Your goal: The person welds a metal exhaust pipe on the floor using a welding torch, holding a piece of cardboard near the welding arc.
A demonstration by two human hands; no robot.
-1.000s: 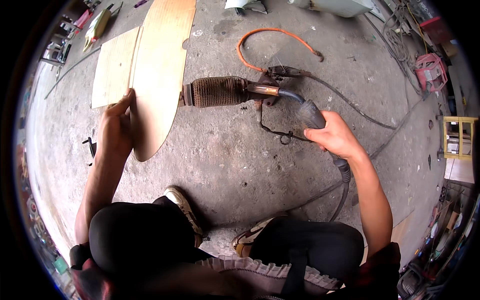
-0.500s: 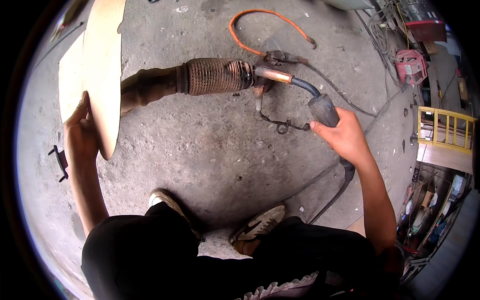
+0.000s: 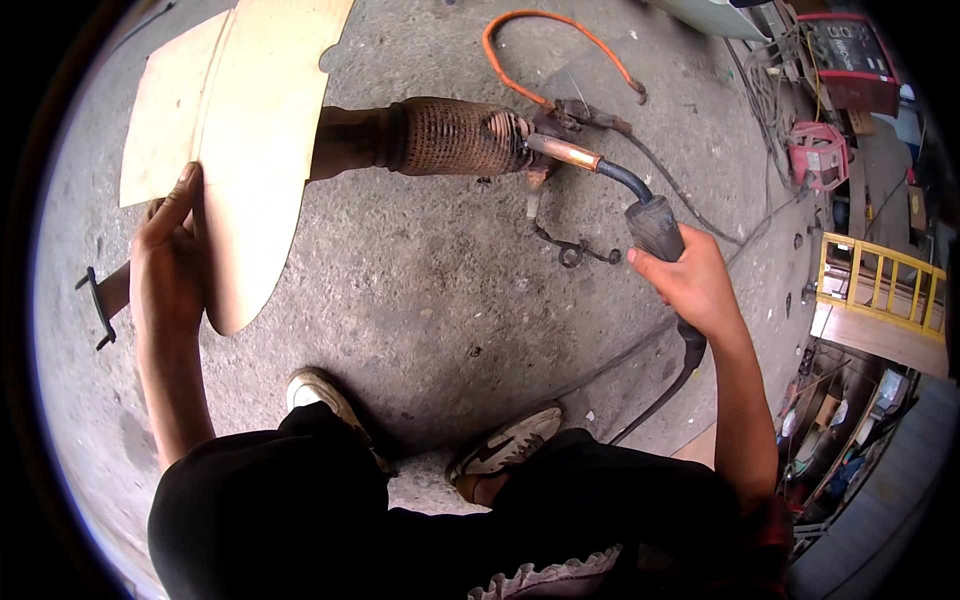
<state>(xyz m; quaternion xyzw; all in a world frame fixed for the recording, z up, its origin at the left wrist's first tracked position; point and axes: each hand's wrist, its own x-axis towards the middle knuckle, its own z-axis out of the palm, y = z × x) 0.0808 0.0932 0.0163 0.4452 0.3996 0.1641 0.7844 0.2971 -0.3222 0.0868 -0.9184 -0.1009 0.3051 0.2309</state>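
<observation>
My right hand [image 3: 695, 285] is wrapped around the dark handle of a welding torch [image 3: 655, 228]. Its copper nozzle points left, at the right end of a rusty exhaust pipe [image 3: 450, 138] lying on the floor; whether it touches cannot be told. Braided mesh covers the pipe's middle, with torn, bare coils near the nozzle. My left hand [image 3: 168, 275] grips a folded piece of cardboard [image 3: 260, 150], thumb on its face and other fingers mostly hidden. The cardboard stands over the pipe's left part and hides it.
An orange-sheathed cable [image 3: 530, 15] curves behind the pipe on the concrete floor [image 3: 420, 300]. At right are a pink-red machine [image 3: 820, 155], a red and black box [image 3: 850, 65], a yellow rack [image 3: 880, 280] and cluttered shelves. The torch cable [image 3: 650, 410] trails toward my feet.
The cardboard has shifted right and covers more of the pipe's left part. The whole view has turned slightly. My right hand still holds the torch with its nozzle by the pipe's right end.
</observation>
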